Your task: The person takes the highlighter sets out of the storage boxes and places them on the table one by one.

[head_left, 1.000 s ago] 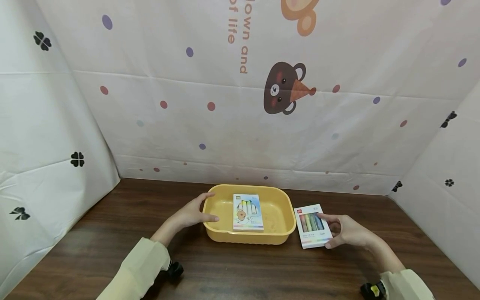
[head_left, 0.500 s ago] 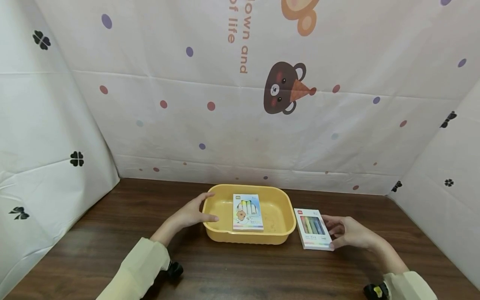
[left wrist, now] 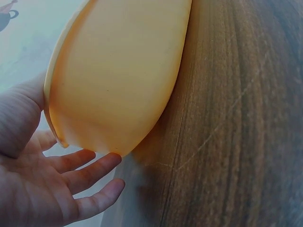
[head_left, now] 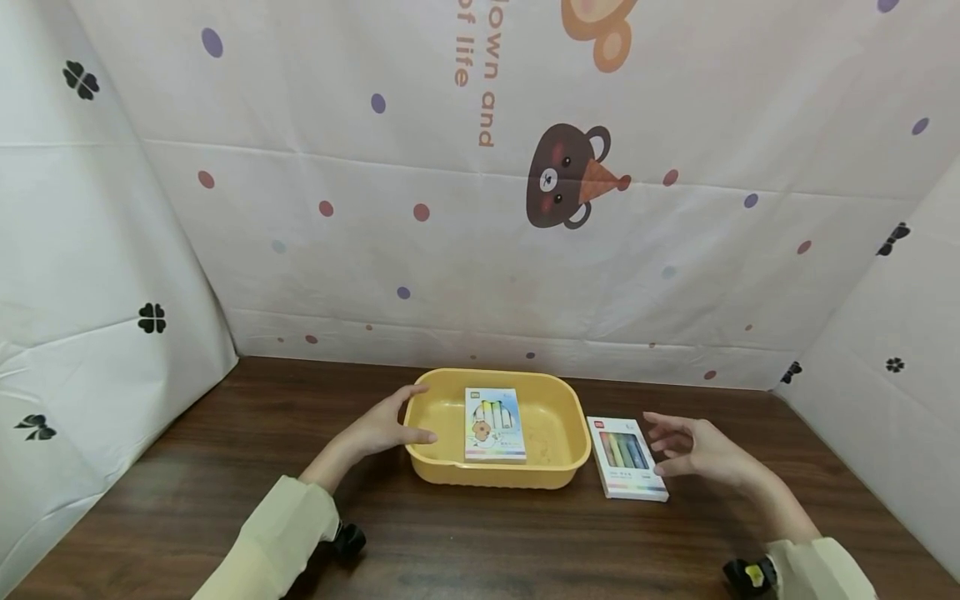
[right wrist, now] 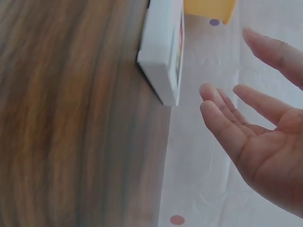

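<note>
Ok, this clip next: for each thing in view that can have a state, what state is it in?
Yellow basin, upright on the table, open-topped.
Bear-print box, inside the basin, printed face up, no flap seen open.
Red-logo box, lying on the table, printed face up, no flap seen open.
Left grip, holding the basin's left end.
Right grip, open, apart from the red-logo box.

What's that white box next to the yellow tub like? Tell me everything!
The white box is thin and rectangular and looks like card. Its front has a red label, a window showing coloured sticks and a pastel strip near the bottom. It looks closed and lies window-up on the brown table, right of the yellow tub; I can't tell whether they touch. The right hand is beside it, not touching.
</note>
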### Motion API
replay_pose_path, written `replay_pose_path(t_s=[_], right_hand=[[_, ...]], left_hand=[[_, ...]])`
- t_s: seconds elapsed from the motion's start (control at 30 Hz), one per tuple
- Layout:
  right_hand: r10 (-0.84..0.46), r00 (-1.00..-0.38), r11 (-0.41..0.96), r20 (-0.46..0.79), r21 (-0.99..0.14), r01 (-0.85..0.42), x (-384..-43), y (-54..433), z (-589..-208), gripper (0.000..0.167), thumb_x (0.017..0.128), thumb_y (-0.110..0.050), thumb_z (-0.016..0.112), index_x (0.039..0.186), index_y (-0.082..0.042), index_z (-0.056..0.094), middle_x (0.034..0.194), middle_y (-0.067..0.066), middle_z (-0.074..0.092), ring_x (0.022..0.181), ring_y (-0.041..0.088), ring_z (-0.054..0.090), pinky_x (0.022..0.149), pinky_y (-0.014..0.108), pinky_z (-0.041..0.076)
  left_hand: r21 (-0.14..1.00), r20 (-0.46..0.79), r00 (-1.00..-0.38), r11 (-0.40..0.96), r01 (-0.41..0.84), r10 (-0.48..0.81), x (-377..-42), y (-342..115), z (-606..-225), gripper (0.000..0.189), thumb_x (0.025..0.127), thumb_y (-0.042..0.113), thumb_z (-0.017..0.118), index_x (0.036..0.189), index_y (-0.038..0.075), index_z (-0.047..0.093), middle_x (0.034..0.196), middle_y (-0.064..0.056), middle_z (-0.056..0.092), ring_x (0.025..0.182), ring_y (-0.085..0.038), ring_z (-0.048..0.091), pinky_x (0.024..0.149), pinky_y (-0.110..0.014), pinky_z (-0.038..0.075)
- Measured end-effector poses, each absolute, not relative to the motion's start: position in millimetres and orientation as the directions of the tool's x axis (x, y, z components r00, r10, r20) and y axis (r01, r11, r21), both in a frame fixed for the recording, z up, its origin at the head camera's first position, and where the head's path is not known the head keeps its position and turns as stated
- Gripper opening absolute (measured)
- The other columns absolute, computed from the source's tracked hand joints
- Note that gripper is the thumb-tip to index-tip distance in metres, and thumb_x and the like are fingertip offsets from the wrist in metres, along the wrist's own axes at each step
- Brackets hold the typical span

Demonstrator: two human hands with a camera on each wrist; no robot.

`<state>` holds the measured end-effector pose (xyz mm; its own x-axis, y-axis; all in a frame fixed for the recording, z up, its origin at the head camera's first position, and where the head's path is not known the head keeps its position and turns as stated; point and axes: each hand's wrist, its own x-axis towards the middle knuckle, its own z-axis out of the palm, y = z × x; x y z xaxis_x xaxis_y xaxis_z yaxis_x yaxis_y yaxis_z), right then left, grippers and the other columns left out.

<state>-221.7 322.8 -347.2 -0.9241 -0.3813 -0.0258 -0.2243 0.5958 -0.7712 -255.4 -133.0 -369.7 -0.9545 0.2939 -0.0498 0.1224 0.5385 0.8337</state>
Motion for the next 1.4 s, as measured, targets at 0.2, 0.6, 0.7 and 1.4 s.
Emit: replay_pose_path(t_s=[0.2, 0.6, 0.7, 1.4], right_hand=[[-0.341, -0.940, 0.573, -0.009, -0.795, -0.201, -223, 314, -341, 0.080, 0.070, -0.007, 0.076, 0.134, 0.013, 0.032, 0.113, 0.027, 0.050, 0.099, 0.030, 0.056, 0.080, 0.023, 0.048], [-0.301, -0.953, 0.536, 0.018, -0.824, -0.185, -225, 301, -336, 0.073, 0.077, -0.011, 0.072, 0.137, 0.007, 0.033, 0.117, 0.026, 0.051, 0.103, 0.026, 0.054, 0.077, 0.021, 0.047], [-0.309, -0.951, 0.516, 0.031, -0.835, -0.194, -226, 296, -335, 0.073, 0.078, -0.012, 0.071, 0.137, 0.007, 0.031, 0.119, 0.028, 0.050, 0.104, 0.028, 0.054, 0.077, 0.022, 0.047], [-0.353, -0.933, 0.384, 0.074, -0.897, -0.217, -237, 263, -327, 0.064, 0.083, -0.014, 0.067, 0.135, 0.006, 0.036, 0.124, 0.029, 0.048, 0.115, 0.039, 0.047, 0.082, 0.022, 0.046]], left_hand=[[0.836, -0.054, -0.955, 0.536, 0.117, 0.292, -256, -133, -370, 0.082, 0.072, 0.028, 0.077, 0.140, 0.012, 0.034, 0.143, -0.022, 0.029, 0.130, -0.038, 0.027, 0.099, -0.056, 0.027], [0.833, -0.054, -0.957, 0.541, 0.114, 0.284, -256, -133, -371, 0.082, 0.072, 0.029, 0.078, 0.140, 0.013, 0.034, 0.143, -0.021, 0.029, 0.129, -0.038, 0.028, 0.099, -0.057, 0.026], [0.833, -0.055, -0.957, 0.542, 0.113, 0.285, -256, -133, -371, 0.082, 0.072, 0.029, 0.077, 0.140, 0.013, 0.034, 0.143, -0.021, 0.029, 0.129, -0.037, 0.029, 0.099, -0.057, 0.026], [0.836, -0.053, -0.957, 0.537, 0.114, 0.286, -257, -133, -372, 0.082, 0.071, 0.029, 0.078, 0.139, 0.013, 0.035, 0.143, -0.021, 0.030, 0.129, -0.037, 0.029, 0.099, -0.056, 0.027]])
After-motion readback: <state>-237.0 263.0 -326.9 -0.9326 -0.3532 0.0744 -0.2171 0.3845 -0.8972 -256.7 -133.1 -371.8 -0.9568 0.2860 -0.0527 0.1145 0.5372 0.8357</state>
